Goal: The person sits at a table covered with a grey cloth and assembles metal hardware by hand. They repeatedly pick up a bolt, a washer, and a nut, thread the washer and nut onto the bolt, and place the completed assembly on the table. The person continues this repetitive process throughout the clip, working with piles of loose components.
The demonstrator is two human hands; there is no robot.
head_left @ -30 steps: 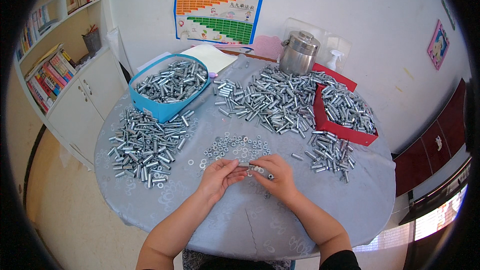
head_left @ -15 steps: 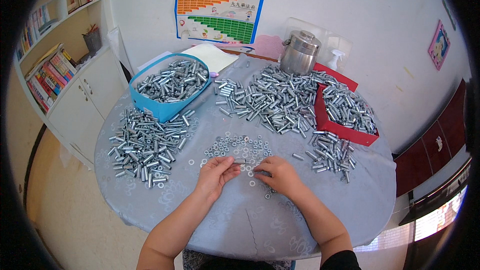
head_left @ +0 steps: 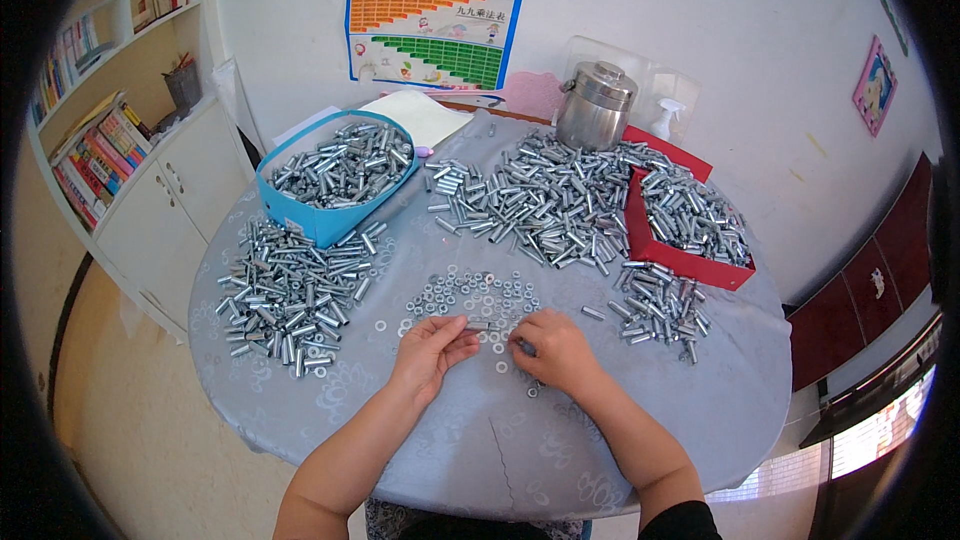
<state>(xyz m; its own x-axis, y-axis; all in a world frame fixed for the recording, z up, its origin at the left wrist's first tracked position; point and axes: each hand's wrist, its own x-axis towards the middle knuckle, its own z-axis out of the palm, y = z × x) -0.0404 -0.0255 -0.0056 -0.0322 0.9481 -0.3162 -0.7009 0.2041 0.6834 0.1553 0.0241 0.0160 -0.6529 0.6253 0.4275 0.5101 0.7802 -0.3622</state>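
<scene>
Hands on table point(head_left: 700, 410) beside washers point(head_left: 470, 295): left hand point(head_left: 432, 352) and right hand point(head_left: 553, 350) pinching small sleeve point(head_left: 480, 325) between fingertips; grip detail partly hidden, sleeve ends obscured.

Two bare forearms enter from below, near edge of the round grey table point(head_left: 700, 410). Left hand point(head_left: 432, 352) and right hand point(head_left: 556, 350) bare, no gloves, rings or watch. Black sleeve edge on right upper arm.
</scene>
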